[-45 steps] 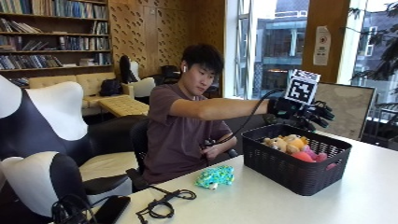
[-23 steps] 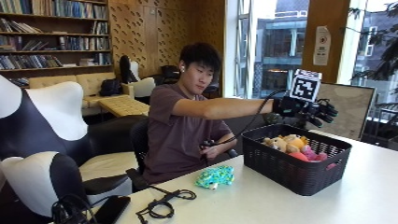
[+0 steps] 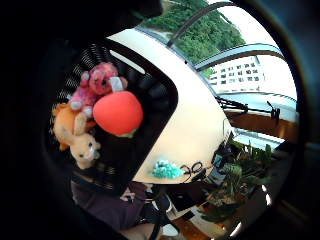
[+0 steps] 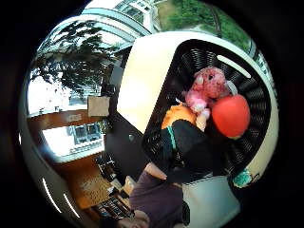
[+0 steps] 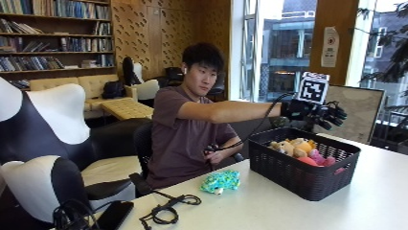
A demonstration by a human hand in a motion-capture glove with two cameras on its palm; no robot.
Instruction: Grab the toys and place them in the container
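- My gloved right hand hovers above the black basket, fingers spread, holding nothing.
- One teal plush toy lies on the table beside the basket — soft and light, I'd judge; pinch its middle.

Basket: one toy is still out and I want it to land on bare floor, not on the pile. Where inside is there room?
The basket floor is bare on the side nearer the green toy. The crowded end holds the red toy, pink plush and orange plush, bunched and touching.
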